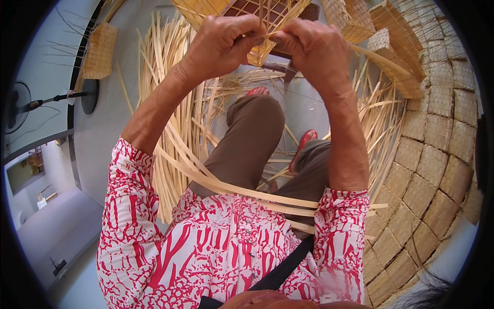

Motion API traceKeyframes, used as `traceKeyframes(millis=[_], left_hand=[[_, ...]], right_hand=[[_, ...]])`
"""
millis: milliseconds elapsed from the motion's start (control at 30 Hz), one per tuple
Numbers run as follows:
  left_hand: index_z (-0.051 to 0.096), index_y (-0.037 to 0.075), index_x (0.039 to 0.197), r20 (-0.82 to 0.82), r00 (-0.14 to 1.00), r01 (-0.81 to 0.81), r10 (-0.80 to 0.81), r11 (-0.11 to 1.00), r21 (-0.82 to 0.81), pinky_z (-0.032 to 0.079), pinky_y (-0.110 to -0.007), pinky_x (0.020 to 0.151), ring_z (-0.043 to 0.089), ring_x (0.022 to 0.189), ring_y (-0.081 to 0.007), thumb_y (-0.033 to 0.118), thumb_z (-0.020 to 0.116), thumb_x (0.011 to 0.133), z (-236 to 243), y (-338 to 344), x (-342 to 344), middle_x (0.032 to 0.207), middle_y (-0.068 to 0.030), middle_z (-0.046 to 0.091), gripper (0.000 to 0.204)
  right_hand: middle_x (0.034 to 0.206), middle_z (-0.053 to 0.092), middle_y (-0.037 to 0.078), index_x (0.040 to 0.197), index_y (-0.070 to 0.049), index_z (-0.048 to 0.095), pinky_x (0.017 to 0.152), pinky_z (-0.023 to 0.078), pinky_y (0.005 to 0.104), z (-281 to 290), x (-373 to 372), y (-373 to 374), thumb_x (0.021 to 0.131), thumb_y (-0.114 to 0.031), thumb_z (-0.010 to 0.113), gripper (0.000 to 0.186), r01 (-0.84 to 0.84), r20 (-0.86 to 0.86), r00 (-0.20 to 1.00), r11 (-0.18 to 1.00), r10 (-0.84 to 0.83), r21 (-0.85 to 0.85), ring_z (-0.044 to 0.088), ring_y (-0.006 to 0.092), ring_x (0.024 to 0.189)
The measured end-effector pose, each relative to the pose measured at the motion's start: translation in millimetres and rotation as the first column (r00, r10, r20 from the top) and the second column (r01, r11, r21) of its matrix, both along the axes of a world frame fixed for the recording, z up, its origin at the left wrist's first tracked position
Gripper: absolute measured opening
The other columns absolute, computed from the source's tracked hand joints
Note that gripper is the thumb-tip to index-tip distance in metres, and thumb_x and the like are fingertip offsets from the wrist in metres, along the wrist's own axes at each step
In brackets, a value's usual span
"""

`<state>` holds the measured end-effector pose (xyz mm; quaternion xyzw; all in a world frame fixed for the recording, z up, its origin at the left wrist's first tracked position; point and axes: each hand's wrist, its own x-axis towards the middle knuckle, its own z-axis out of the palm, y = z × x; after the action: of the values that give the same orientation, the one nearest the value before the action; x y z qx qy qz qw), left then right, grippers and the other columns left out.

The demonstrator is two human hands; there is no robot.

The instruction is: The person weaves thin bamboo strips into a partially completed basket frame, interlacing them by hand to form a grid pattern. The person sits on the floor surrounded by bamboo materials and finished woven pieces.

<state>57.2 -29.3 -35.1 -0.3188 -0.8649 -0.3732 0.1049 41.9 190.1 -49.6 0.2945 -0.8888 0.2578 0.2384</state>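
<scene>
Head view is showing an unfinished basket of pale woven strips, sitting just beneath and beyond the fingertips of both hands, and every other thing is lying around this basket. On its left side the left hand is closing thumb and forefinger in a narrow pinch on a thin strip at the basket's near edge; on its right side the right hand is pinching the same strip, the two sets of fingertips almost touching. A dark red wooden support is showing behind the basket, mostly hidden. Left of the basket a thick spread of loose strips is covering the floor, and farther left a small woven basket with spiky loose ends is standing near a fan. Nearer the person than the basket, several long strips are curving across the brown trousers. Right of the basket more loose strips are lying, finished-looking woven boxes are standing close by, and farther right a large bank of woven blocks is rising in rows.
</scene>
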Motion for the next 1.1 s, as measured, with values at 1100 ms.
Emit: traceKeyframes(millis=[1100], left_hand=[[0.065,0.0,0.085,0.133,0.976,-0.202,0.173,0.947,0.25,0.05,-0.028,0.058,0.065,0.063,-0.0135,0.002,0.074,0.087,-16.7,-20.9,2.7,0.073,-0.0069,0.063,0.01]], right_hand=[[0.105,0.073,0.01,0.122,-0.004,0.063,0.082,0.062,0.0373,-14.7,-18.1,-31.0,0.111,-0.023,0.049,0.026,0.504,0.286,0.579,-0.059,0.764,-0.862,0.071,0.0197,0.092]])
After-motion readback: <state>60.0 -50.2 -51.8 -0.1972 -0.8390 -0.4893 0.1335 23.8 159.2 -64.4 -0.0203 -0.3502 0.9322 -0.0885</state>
